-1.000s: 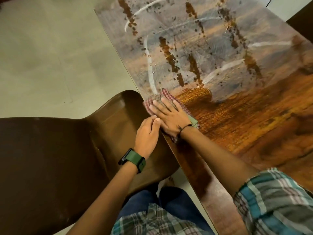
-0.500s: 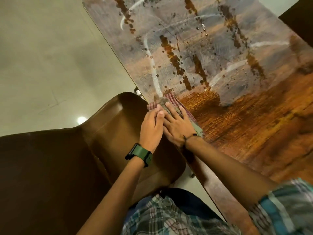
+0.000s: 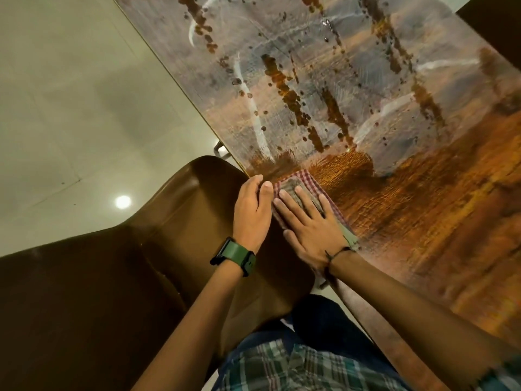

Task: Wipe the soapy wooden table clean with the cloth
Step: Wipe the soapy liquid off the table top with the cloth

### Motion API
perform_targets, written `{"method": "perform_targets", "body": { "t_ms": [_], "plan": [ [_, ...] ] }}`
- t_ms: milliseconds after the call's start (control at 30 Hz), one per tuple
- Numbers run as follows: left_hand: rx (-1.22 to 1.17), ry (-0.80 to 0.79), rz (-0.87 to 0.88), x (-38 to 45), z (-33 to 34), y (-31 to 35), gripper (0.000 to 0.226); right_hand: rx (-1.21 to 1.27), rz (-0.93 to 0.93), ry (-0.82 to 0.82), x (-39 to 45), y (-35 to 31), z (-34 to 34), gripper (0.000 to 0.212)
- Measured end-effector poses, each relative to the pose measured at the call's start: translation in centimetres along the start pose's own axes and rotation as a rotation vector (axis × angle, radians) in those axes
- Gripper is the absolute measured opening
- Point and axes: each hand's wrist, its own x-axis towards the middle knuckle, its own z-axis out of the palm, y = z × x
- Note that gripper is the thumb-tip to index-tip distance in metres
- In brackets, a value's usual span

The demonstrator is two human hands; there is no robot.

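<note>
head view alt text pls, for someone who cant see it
A right hand presses a checked cloth flat at the near edge of a wooden table, the left hand beside it at the edge. Grey soap film covers the far half; a brown chair stands alongside.

Glossy brown moulded plastic chair (image 3: 93,292), beside the table's edge | pale tiled floor (image 3: 70,108), bearing a round light reflection (image 3: 122,202)
</note>
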Motion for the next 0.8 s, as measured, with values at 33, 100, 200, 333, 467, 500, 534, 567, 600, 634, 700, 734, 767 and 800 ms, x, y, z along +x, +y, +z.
{"method": "perform_targets", "body": {
  "t_ms": [33,100,200,333,467,500,534,567,600,634,700,734,767,800],
  "plan": [
    [0.002,0.013,0.006,0.1,0.2,0.0,0.040,0.001,-0.001,0.016,2.0,-0.4,-0.4,0.057],
    [-0.024,0.073,0.031,0.4,0.4,0.3,0.035,-0.018,0.008,0.018,6.4,-1.0,-1.2,0.058],
    [-0.074,0.159,0.061,1.2,0.5,1.1,0.030,-0.020,0.014,-0.005,9.7,-1.5,-1.9,0.058],
    [-0.003,0.119,0.041,1.9,1.1,1.6,0.036,0.029,-0.039,0.044,5.6,0.3,-0.7,0.055],
    [0.085,0.032,0.051,2.0,2.9,2.4,0.037,0.004,0.059,0.071,6.3,6.0,-1.8,0.054],
    [0.094,0.022,0.057,2.0,3.3,2.6,0.038,0.018,0.121,0.068,7.5,7.4,-2.5,0.054],
    [0.098,0.016,0.063,2.0,3.7,2.9,0.038,0.041,0.169,0.068,8.4,8.4,-3.1,0.054],
    [0.096,0.017,0.066,2.0,4.0,3.2,0.038,0.065,0.203,0.070,9.0,8.8,-3.5,0.053],
    [0.086,0.025,0.065,2.1,4.2,3.5,0.038,0.080,0.221,0.076,9.1,8.5,-3.5,0.053],
    [0.071,0.037,0.066,2.1,4.3,3.7,0.038,0.075,0.218,0.078,8.7,7.6,-3.2,0.054],
    [0.043,0.063,0.075,2.4,4.5,4.0,0.037,0.023,0.111,0.060,6.5,4.7,-1.8,0.056],
    [0.044,0.070,0.072,2.6,4.6,4.2,0.037,0.005,0.021,0.040,5.2,3.3,-1.2,0.057],
    [0.050,0.074,0.065,2.8,4.6,4.2,0.038,0.009,-0.066,0.018,4.3,2.5,-0.9,0.058],
    [0.055,0.072,0.061,3.0,4.6,4.3,0.039,0.024,-0.131,0.007,4.1,2.7,-0.8,0.058]
  ]
}}
